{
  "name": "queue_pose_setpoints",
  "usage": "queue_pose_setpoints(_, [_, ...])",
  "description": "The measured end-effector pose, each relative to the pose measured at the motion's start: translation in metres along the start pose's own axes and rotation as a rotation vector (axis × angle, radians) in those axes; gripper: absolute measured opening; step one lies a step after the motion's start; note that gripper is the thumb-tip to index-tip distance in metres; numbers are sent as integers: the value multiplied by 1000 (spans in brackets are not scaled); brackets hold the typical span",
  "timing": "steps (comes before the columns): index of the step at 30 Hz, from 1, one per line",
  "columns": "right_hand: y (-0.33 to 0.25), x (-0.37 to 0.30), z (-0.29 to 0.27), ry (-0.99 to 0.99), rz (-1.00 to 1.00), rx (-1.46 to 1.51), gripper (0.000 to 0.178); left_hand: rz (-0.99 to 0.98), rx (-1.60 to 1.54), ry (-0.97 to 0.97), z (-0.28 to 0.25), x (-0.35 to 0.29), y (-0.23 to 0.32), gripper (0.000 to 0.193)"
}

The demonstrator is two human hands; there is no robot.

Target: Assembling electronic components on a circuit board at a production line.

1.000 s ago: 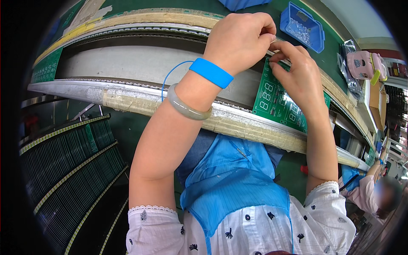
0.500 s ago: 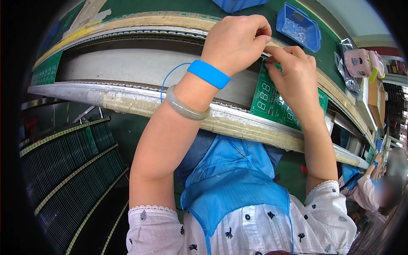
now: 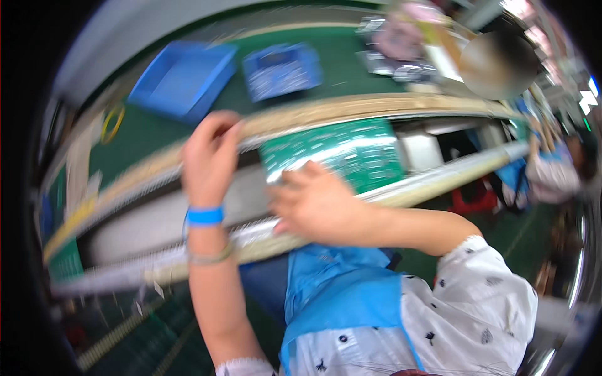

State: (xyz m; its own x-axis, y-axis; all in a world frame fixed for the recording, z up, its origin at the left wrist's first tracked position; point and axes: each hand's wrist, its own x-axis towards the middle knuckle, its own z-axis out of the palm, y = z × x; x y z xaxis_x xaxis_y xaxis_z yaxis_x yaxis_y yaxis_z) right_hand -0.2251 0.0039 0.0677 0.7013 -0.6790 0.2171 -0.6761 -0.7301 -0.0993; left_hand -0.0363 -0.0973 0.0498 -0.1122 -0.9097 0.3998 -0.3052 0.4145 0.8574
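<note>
A green circuit board (image 3: 338, 153) lies across the two rails of a long track, its face blurred by motion. My right hand (image 3: 320, 207) reaches over the board's left end and the near rail. Its fingers are spread, and nothing shows in them. My left hand (image 3: 210, 156), below a blue wrist strap (image 3: 205, 217), is raised over the track left of the board, close to the far rail. Its fingers are bent and smeared, so whether they grip something is unclear.
Beyond the track stand a blue bin (image 3: 182, 81) and a smaller blue bin (image 3: 281, 72) with small clear parts. Another green board (image 3: 65, 260) sits at the track's left end. A co-worker (image 3: 549, 166) is at the far right. Bags and a pink item (image 3: 401, 37) lie behind.
The view has swung to the right and blurred. My hands, close together over the board before, are now apart: the left beyond the board's left end, the right low at that end.
</note>
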Motion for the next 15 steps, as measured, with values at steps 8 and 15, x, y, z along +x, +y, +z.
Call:
queue_pose_setpoints(8, [0, -36, 13, 164, 81, -37, 39, -71, 108, -32, -10, -5, -16, 10])
queue_pose_setpoints(15, [34, -83, 0, 242, 198, -82, 33, -66, 91, -55, -4, -3, -12, 10])
